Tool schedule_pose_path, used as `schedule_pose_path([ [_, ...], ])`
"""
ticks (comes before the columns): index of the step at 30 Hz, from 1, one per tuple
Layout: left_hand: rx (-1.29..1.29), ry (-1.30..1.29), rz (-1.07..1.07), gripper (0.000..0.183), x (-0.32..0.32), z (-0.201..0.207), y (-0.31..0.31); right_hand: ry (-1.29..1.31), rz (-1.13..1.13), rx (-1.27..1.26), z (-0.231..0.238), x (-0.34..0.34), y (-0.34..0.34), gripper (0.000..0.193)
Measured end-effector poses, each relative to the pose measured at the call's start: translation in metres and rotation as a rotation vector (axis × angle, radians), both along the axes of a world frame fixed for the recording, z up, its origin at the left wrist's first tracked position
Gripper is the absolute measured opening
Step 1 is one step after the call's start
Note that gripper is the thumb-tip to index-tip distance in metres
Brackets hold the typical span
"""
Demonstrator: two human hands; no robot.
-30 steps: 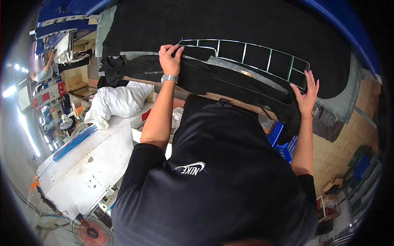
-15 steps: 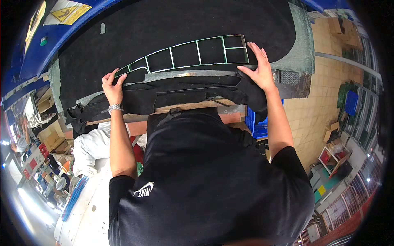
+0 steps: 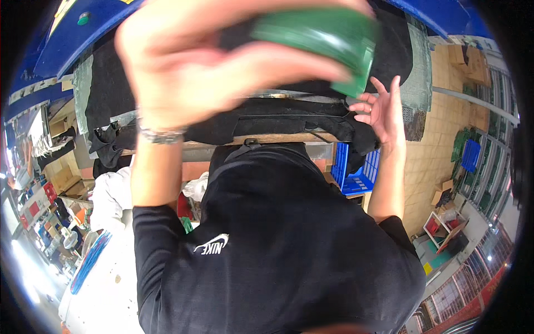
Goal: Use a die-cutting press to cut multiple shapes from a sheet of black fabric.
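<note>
My left hand [image 3: 183, 78], raised close to the camera and blurred, grips a green metal cutting die [image 3: 322, 39] between thumb and fingers. The die is tilted, showing a shiny green side; much of it is hidden by the hand or smeared by motion. To the right, my right hand [image 3: 382, 114] is open, its fingers apart beside the die's lower end, holding nothing. Beneath both hands lies black sheet material [image 3: 389, 44] on the worktable. Folded black pieces [image 3: 289, 108] run along the table's near edge.
The worktable's grey-green surface [image 3: 420, 72] shows at the right. A blue machine body [image 3: 61, 44] arches across the far left. Below the table's right edge stands a blue plastic crate [image 3: 359, 175]. White cloth [image 3: 111, 195] hangs at the left, above a white surface [image 3: 105, 278].
The cutting die has left the black sheet, lifted toward the camera and tilted in my left hand. My right hand has come off its end and moved slightly right and nearer.
</note>
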State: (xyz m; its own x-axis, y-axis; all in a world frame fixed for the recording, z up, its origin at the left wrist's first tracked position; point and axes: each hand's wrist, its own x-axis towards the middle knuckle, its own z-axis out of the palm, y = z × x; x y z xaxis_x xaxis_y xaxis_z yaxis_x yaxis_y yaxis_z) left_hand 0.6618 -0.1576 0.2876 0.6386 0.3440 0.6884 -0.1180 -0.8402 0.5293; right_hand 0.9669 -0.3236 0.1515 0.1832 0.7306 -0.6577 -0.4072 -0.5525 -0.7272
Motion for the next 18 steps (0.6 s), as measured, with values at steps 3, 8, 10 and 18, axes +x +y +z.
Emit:
schedule_pose_path([
  [3,-0.097,-0.317,-0.348,0.027,0.034,0.011,-0.021,0.065,-0.012,0.05,0.003,0.009,0.002,0.1],
  [8,0.17,-0.229,-0.238,0.011,0.041,-0.003,-0.078,0.08,-0.18,0.141,0.034,-0.007,0.023,0.075],
  [10,0.239,-0.156,-0.298,0.01,0.027,-0.015,-0.094,0.073,-0.267,0.183,0.045,-0.011,0.036,0.064],
  [18,-0.228,0.372,0.153,0.016,-0.111,-0.115,-0.059,-0.79,0.462,0.107,0.073,0.036,0.072,0.078],
])
